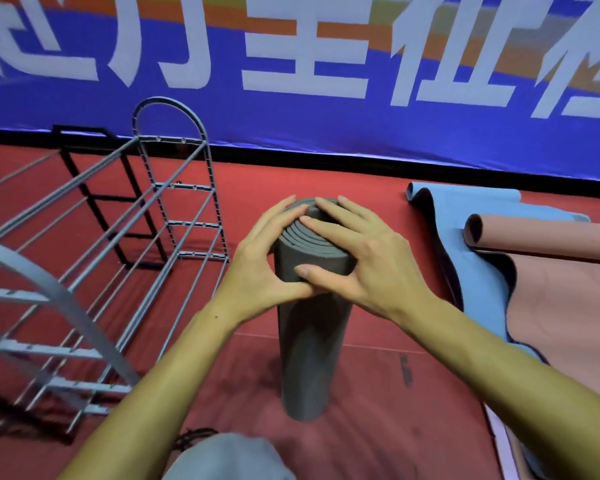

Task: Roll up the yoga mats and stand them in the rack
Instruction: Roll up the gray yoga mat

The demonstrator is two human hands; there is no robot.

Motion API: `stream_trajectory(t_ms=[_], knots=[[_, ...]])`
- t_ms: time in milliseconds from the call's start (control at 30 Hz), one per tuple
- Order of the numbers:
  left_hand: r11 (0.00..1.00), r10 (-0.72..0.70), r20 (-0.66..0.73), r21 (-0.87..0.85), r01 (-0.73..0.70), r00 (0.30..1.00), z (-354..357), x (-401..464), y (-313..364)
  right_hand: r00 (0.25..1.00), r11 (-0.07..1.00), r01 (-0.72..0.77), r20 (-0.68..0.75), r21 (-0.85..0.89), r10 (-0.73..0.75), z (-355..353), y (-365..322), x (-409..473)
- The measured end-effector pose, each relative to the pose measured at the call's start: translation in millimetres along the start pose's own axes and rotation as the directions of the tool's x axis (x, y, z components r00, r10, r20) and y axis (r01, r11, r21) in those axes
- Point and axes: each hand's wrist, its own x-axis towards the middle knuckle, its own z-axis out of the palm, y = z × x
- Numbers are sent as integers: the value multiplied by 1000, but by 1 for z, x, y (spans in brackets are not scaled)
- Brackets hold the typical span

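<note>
fingers [321,225] of both hands curled round – grey mat [309,341] top | mat upright on floor

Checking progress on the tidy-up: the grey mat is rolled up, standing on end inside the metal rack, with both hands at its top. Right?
Not quite. The head view shows the grey mat rolled and upright with the left hand and right hand at its top, but it stands on the red floor, to the right of the metal rack, not in it.

Rack [174,202] left of upright rolled mat [309,341]
</note>
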Motion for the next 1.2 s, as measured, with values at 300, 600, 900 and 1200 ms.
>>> stream_trajectory(t_ms=[300,600,900,1200], knots=[[987,-99,21,-126,101,995,-15,-9,3,954,956,1,288,292,-89,-30,9,33],[975,-207,-1,-86,206,978,-36,-26,11,946,980,-60,324,191,-5,-17,-9,41],[943,-324,-107,-110,313,940,-77,-83,12,893,995,98,440,14,-94,-1,-83,58],[677,-735,-178,-233,698,654,-74,-262,-78,882,962,264,422,-68,-212,30,-153,47]])
